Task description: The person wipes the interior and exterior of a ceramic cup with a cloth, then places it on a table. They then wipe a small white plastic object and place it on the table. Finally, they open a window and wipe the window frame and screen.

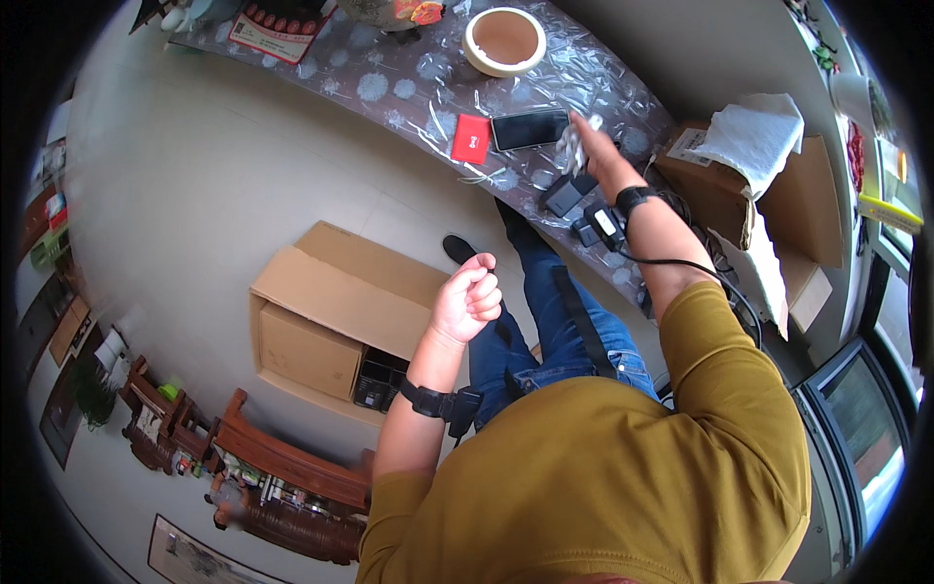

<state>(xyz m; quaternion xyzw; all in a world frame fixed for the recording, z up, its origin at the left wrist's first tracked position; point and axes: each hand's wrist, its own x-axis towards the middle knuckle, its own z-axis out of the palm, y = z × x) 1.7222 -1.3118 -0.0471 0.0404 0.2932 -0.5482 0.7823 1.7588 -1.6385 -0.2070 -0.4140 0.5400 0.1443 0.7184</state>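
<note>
My left hand (pixel 471 296) is held up in front of my legs, fingers curled in and thumb against the index finger, with nothing visible in it. Over the table (pixel 408 109), my right hand (pixel 597 150) is closed around a crumpled whitish, clear piece, apparently plastic (pixel 570 152); some fingers are hidden. A dark-screened phone (pixel 530 129) lies just left of that hand, beside a red card or packet (pixel 471 139). Below the hand are a black box-like device (pixel 568 193) and thin pale ties (pixel 483 175). A cream round pot (pixel 504 42) with a tan inside stands farther back.
An open cardboard box (pixel 350 285) on the floor at left holds a smaller carton and black items. Another open carton (pixel 799 197) with white sheet material (pixel 759 139) stands at right. A black cable (pixel 678 261) runs along my right arm. Dark wooden furniture (pixel 292 460) is behind.
</note>
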